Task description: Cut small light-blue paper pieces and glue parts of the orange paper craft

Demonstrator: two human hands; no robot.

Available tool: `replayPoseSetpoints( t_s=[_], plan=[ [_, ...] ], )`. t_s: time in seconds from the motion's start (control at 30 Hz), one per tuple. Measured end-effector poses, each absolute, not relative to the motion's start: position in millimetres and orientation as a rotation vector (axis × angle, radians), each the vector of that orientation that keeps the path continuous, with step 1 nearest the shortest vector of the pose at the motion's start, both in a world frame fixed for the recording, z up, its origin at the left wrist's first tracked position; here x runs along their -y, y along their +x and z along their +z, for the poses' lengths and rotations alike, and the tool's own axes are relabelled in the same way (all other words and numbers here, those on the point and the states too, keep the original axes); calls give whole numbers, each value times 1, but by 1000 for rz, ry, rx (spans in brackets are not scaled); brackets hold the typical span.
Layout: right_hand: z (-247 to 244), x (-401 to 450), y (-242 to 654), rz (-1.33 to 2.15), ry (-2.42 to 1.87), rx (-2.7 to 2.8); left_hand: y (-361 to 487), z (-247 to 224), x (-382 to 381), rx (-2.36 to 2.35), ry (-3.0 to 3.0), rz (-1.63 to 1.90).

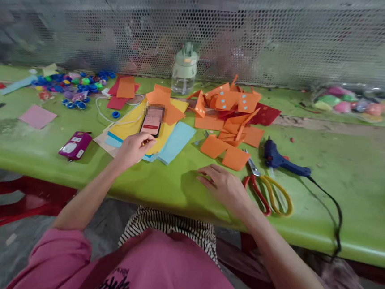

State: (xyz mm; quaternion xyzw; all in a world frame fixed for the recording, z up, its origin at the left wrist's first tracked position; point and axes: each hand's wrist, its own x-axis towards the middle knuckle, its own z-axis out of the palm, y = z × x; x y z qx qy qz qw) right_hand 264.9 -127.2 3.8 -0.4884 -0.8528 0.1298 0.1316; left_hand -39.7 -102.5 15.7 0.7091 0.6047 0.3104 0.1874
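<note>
My left hand lies at the lower edge of a phone with a lit screen, on a stack of yellow paper. Its fingers are loosely curled, with a small gap between thumb and forefinger and nothing visible in it. My right hand rests near the front of the green table, fingers loosely stretched and holding nothing. Just right of it lie scissors with one red and one yellow handle. Folded orange paper pieces lie beyond the right hand, and light blue paper beside the phone.
A blue glue gun trails a black cord over the front edge. A purple device and a pink paper square lie left. A bottle stands by the perforated metal panel. Small colourful pieces are heaped back left.
</note>
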Motion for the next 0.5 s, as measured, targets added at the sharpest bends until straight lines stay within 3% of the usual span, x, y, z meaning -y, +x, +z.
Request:
replayPoseSetpoints(
  t_s=[0.23,0.33,0.5],
  plan=[
    [17,131,298,28,-1787,2046,-2,20,99,-1445,1912,635],
    [19,133,308,89,-1766,2011,25,19,89,-1330,1769,613],
    [21,136,303,363,-1638,1981,52,15,74,-1052,1043,668]
  ],
)
